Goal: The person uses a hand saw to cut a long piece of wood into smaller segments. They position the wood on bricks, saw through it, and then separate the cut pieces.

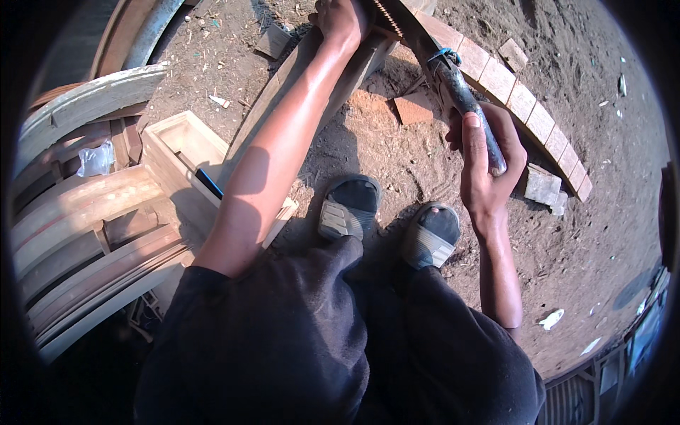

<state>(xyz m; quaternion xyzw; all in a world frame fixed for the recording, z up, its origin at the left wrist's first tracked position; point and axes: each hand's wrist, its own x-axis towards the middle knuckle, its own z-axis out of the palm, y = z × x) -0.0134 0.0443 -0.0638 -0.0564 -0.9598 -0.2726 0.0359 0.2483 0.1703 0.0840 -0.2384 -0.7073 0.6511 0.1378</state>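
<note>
My right hand (491, 170) is closed round the dark handle of a handsaw (416, 32), thumb along its top. Blue cord is tied where the handle meets the blade. The blade runs up and leftward out of view, its teeth facing my left hand (343, 23). At the top edge, that hand is bent with curled fingers, over the end of a wooden frame (273, 103). Its fingertips are partly cut off, so what they grip is hidden. The sawn spot itself lies outside the picture.
Stacked curved wooden pieces (92, 195) and an open wooden box frame (188, 138) stand at left, with a clear plastic bag (95, 159) on the stack. A curved row of bricks (520, 99) crosses the dirt at right. A brick piece (414, 108) lies ahead of my sandals (350, 207).
</note>
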